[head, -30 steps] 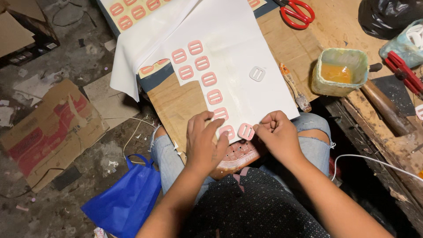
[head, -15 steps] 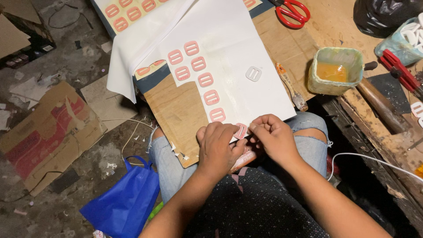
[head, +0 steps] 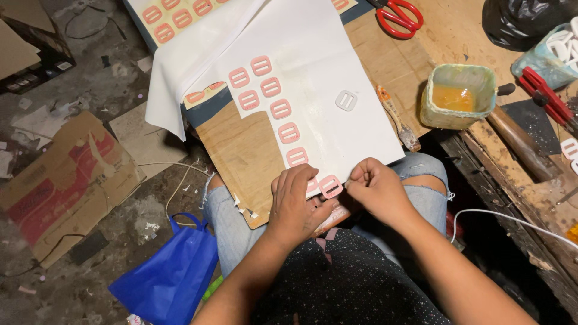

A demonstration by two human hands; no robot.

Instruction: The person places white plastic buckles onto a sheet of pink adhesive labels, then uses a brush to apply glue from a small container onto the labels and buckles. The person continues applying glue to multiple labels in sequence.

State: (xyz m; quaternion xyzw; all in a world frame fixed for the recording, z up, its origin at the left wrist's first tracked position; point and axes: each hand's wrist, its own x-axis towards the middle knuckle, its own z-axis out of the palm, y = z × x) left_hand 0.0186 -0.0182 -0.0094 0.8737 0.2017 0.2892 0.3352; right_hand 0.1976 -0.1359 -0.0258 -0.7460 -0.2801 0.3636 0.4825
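Note:
A white sheet [head: 337,72] lies on a wooden board [head: 241,162] across my lap. A row of pink buckle-shaped pieces [head: 280,108] is stuck on it, and one plain white buckle [head: 346,100] lies apart. My left hand [head: 295,204] curls over the sheet's near edge, its fingertips on the nearest pink buckle piece [head: 330,186]. My right hand [head: 378,191] pinches the sheet's edge just right of that piece. A pinkish strip [head: 334,218] shows under my left hand; what it is I cannot tell.
A pot of orange glue [head: 456,96], a brush [head: 397,117] and red scissors [head: 397,15] lie on the workbench to the right. A red tool [head: 545,99], a white cable [head: 512,219], a blue bag [head: 171,280] and floor cardboard [head: 66,180] surround me.
My hands have drawn close together at the sheet's near edge. My left hand has shifted aside, uncovering the nearest pink piece between the two hands.

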